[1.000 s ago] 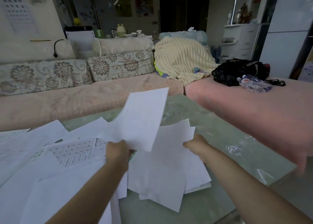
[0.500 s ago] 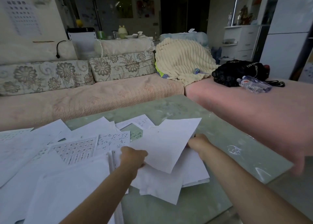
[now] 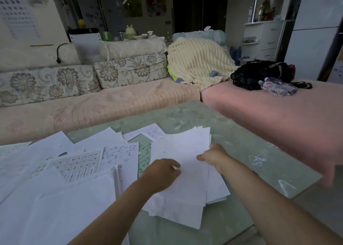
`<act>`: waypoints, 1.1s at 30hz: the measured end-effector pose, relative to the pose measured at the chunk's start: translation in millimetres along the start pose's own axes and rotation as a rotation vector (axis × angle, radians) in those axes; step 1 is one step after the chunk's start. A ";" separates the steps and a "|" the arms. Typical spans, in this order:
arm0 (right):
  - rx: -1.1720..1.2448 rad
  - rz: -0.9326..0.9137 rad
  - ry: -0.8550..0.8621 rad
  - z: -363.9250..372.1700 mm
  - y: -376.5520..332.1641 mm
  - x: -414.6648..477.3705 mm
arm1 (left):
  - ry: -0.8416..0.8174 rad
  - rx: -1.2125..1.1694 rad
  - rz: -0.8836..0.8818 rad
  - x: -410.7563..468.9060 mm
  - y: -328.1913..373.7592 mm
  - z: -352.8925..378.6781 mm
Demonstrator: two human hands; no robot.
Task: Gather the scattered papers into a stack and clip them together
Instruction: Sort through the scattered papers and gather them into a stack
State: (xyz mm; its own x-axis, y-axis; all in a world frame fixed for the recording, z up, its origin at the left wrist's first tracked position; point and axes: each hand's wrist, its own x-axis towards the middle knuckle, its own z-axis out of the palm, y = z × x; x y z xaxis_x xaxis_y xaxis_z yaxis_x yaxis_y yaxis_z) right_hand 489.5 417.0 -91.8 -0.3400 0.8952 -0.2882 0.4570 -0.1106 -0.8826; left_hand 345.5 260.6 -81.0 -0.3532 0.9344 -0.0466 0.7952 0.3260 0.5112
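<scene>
Thumb and knuckles of the right hand (image 3: pixel 213 156) sit at the right edge of a loose pile of white paper sheets (image 3: pixel 185 185). The thumb lies across the top sheet and the fingers are tucked out of sight past the edge, so this hand holds the pile by that side. The left hand (image 3: pixel 163 172) rests on the pile's left part with its fingers curled down onto the top sheet; whether it pinches the paper or only presses on it cannot be told. The sheets in the pile are fanned and unaligned, corners sticking out at the near and far ends.

The pile lies on a pale green patterned glass tabletop (image 3: pixel 241 146). Just left of it are a pale green printed sheet (image 3: pixel 143 154), a white handwritten sheet (image 3: pixel 120 153) and a white sheet printed with a grid (image 3: pixel 78 166). Overlapping blank white sheets (image 3: pixel 65 207) cover the table's left part.

Beyond the table stands a beige textured sofa (image 3: pixel 102 107) with flowered cushions (image 3: pixel 130 70) and a cream ribbed blanket (image 3: pixel 198 59). On the pink covered seat (image 3: pixel 278 118) at the right, a clear plastic water bottle (image 3: pixel 278 86) lies against a black fabric bag (image 3: pixel 259 72).
</scene>
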 end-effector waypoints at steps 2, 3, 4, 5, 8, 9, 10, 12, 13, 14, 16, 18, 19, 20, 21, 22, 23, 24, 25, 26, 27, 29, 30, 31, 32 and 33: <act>0.035 -0.052 -0.015 -3.0 -0.7 -0.5 | 0.191 -0.011 -0.048 6.8 -5.2 -6.1; 0.071 -0.095 -0.024 -5.6 -2.2 -2.7 | 0.306 -0.006 -0.083 12.6 -11.1 -10.6; 0.115 -0.142 -0.031 -8.7 -4.3 -5.9 | 0.404 -0.030 -0.139 17.7 -14.6 -17.2; 0.157 -0.178 -0.036 -11.6 -6.0 -8.8 | 0.462 -0.116 -0.218 23.8 -19.7 -23.6; 0.253 -0.265 -0.043 -20.5 -12.9 -18.4 | 0.364 -0.701 -0.372 34.8 -25.8 -42.2; 0.284 -0.289 -0.039 -22.4 -15.7 -20.7 | 0.300 -0.825 -0.368 34.5 -24.2 -46.8; 0.319 -0.317 -0.033 -23.8 -18.5 -23.0 | 0.266 -0.884 -0.334 33.8 -20.7 -50.8; 0.348 -0.385 0.005 -25.7 -26.6 -26.9 | 0.327 -0.915 -0.234 32.1 -8.5 -58.3; 0.355 -0.418 0.036 -26.8 -32.6 -28.9 | 0.389 -0.937 -0.180 30.9 -1.8 -63.2; 0.364 -0.451 0.065 -28.5 -39.8 -31.6 | 0.443 -0.965 -0.120 28.0 6.7 -68.9; 0.391 -0.526 0.114 -33.2 -56.5 -37.4 | 0.527 -1.020 -0.006 20.0 22.0 -79.7; 0.406 -0.614 0.147 -38.4 -73.6 -47.8 | 0.590 -1.034 0.078 10.6 33.6 -89.2; 0.399 -0.661 0.158 -40.1 -80.4 -52.7 | 0.613 -1.036 0.113 5.4 37.3 -93.1; 0.378 -0.697 0.165 -41.1 -86.3 -57.7 | 0.629 -1.031 0.149 -0.1 40.6 -96.5; 0.351 -0.717 0.169 -40.9 -90.1 -61.4 | 0.641 -1.010 0.181 -4.8 43.3 -98.5; 0.326 -0.728 0.165 -40.1 -92.9 -65.5 | 0.655 -0.972 0.200 -9.2 44.7 -99.4; 0.317 -0.732 0.156 -38.5 -94.2 -68.1 | 0.671 -0.950 0.201 -12.7 44.9 -99.7; 0.325 -0.726 0.146 -36.3 -94.6 -70.4 | 0.688 -0.954 0.184 -16.7 45.7 -100.7; 0.337 -0.713 0.140 -33.9 -94.7 -72.0 | 0.705 -0.968 0.159 -19.6 45.5 -101.7; 0.338 -0.697 0.140 -31.8 -95.0 -73.8 | 0.721 -0.969 0.135 -21.7 44.7 -102.4; 0.328 -0.682 0.141 -29.6 -94.6 -75.3 | 0.734 -0.957 0.118 -22.2 43.0 -102.7; 0.293 -0.622 0.125 -24.4 -90.6 -75.8 | 0.733 -0.921 0.102 -23.2 40.1 -103.1; 0.280 -0.578 0.109 -22.4 -87.3 -75.8 | 0.725 -0.909 0.093 -24.2 39.3 -103.0; 0.271 -0.535 0.092 -20.7 -83.5 -74.8 | 0.719 -0.901 0.080 -23.8 37.5 -101.9; 0.263 -0.503 0.079 -19.7 -80.5 -74.0 | 0.714 -0.888 0.072 -24.1 35.8 -100.5; 0.260 -0.486 0.068 -18.9 -78.7 -72.6 | 0.711 -0.868 0.074 -24.0 34.7 -99.1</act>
State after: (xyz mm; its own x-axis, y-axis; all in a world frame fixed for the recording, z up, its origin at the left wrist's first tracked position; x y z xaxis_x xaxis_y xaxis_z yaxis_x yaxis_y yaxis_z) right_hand 493.8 368.9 5.6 -0.4030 0.8948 0.1920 0.0397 0.2267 -0.9731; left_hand 332.7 235.3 22.9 -0.7408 0.5625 0.3672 0.3115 -0.1967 0.9297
